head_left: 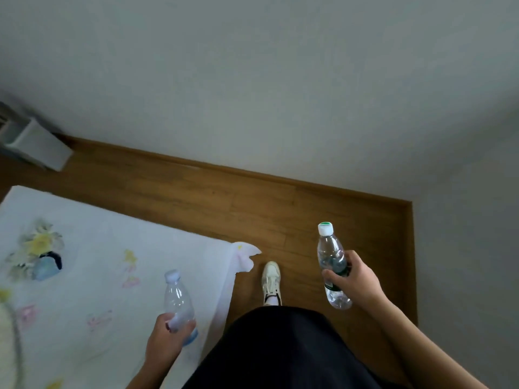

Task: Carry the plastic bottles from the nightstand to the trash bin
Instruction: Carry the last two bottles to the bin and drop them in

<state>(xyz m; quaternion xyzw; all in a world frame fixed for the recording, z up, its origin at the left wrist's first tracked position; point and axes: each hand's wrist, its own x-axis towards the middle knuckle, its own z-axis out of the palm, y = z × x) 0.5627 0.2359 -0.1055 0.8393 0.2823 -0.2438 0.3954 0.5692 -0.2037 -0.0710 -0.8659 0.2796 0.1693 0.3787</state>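
Two bottles, both in hand. Left bottle [177, 299], pale cap: gripped near its base by left hand [164, 336], 7 o'clock, over bedsheet [90, 242]. Right bottle [331, 256], white cap: gripped mid-body by right hand [358, 283], 4 o'clock, over floor [196, 197]. Shoe [271, 279], 6 o'clock.

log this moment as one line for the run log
phase: carrying | left hand: grips pale-capped bottle | right hand: grips white-capped bottle | place: wood floor beside bed
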